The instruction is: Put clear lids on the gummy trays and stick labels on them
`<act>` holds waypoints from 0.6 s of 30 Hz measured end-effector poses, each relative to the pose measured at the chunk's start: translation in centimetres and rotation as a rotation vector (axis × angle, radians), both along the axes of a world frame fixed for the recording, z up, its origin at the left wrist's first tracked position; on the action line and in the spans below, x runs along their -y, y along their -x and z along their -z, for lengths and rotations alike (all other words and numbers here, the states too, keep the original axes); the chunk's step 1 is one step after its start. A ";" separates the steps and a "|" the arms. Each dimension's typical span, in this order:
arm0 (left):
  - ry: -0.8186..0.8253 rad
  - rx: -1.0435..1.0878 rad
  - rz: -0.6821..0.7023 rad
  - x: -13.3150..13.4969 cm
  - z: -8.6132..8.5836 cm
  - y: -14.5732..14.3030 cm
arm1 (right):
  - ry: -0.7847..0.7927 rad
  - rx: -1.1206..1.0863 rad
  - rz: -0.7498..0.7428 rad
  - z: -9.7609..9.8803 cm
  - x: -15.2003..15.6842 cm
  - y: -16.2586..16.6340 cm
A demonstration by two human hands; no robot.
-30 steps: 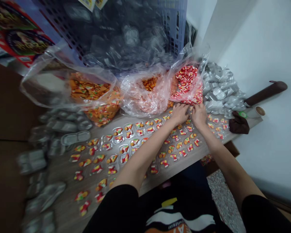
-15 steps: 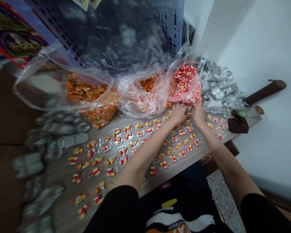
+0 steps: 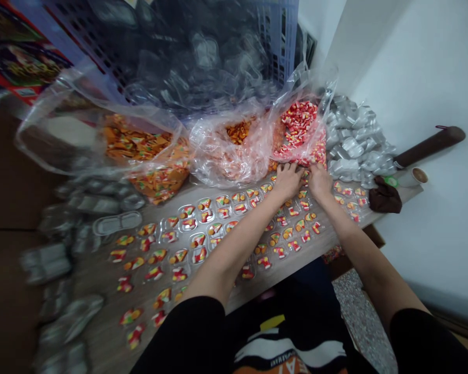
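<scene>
Both hands meet at the far edge of the table (image 3: 329, 236), toward its right end. The left hand (image 3: 287, 179) and right hand (image 3: 319, 179) have fingers curled against the foot of the clear bag of red-and-white gummies (image 3: 301, 124) (grip hidden, can't tell what's held). Gummies are probably light, soft and tacky; pinch by the sides. Filled blister trays (image 3: 218, 215) lie under the forearms.

glossy clear plastic bags (image 3: 234, 150) and trays (image 3: 203, 228) lie on a matt wood-grain table (image 3: 101, 270).
</scene>
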State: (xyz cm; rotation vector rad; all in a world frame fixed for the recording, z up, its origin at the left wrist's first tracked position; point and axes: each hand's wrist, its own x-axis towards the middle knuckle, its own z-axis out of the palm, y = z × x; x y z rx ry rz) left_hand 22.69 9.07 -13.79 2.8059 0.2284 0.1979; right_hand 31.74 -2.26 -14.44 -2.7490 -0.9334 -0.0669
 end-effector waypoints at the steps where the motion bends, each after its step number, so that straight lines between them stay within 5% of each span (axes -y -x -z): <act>1: -0.014 -0.003 -0.008 0.0 0.0 0.0 | 0.014 -0.004 -0.005 -0.1 0.1 -0.1; 11: -0.030 0.005 -0.033 0.2 0.0 -0.2 | -0.022 -0.130 0.061 -0.2 -1.2 -0.4; 18: 0.017 0.009 -0.030 -0.1 -0.1 0.0 | -0.205 -0.367 0.181 1.3 -2.8 -1.3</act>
